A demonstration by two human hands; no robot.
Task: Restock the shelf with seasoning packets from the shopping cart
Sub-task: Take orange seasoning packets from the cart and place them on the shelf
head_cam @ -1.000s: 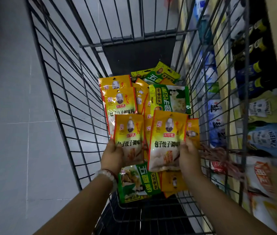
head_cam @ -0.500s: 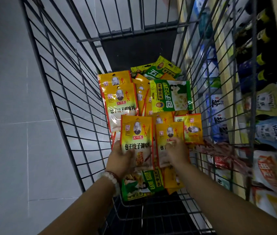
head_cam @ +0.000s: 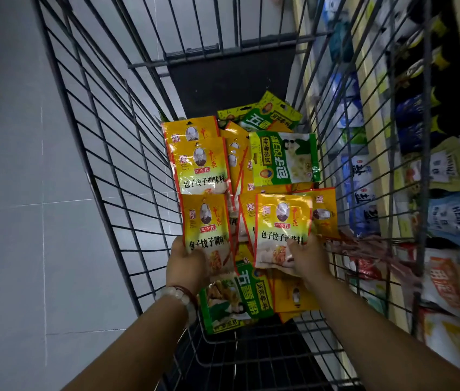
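Picking step under way: a yellow packet (head_cam: 206, 230) is gripped by the left hand (head_cam: 185, 263), another packet (head_cam: 281, 230) is pinched by the right hand (head_cam: 307, 256), both above the pile in the cart (head_cam: 104, 153). Next, they need carrying to the shelf (head_cam: 375, 142) at three o'clock.

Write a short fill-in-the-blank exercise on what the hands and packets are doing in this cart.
1. Each hand holds one ____ seasoning packet.
2. The left hand wears a beaded ____ at the wrist.
3. The green packet by the cart's right wall lies ____ the right hand, away from the person.
4. The shelf stands to the cart's ____ side.

Missing words: yellow; bracelet; beyond; right
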